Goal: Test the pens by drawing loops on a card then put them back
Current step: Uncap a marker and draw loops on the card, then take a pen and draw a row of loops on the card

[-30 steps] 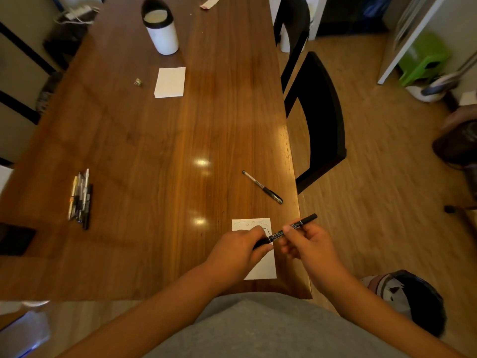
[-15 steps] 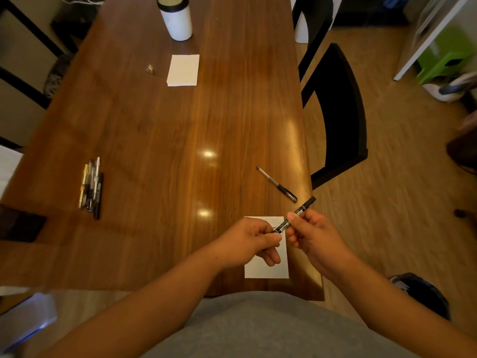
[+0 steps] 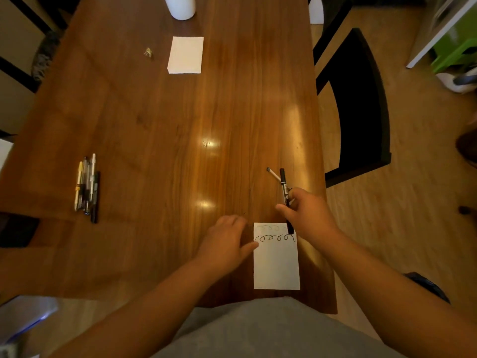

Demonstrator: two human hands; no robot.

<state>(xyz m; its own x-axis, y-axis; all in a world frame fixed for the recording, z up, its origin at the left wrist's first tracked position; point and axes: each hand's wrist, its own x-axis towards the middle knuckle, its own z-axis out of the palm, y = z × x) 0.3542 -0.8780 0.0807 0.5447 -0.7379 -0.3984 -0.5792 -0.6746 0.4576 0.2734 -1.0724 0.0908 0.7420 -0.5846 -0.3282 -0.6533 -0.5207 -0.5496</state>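
Your right-hand fingers (image 3: pixel 284 210) are closed around a black marker (image 3: pixel 285 195), its tip at the top edge of the card (image 3: pixel 276 264), which lies at the near edge of the surface (image 3: pixel 154 120) and carries a faint row of loops and a dark one. Your left hand (image 3: pixel 227 244) lies loosely curled and holds nothing, thumb touching the card's left edge. Another pen (image 3: pixel 273 174) lies just behind the marker; the remaining pens (image 3: pixel 86 187) lie bunched well to the left, and the white cup (image 3: pixel 180 7) at the far end shows only its lower part, contents out of view.
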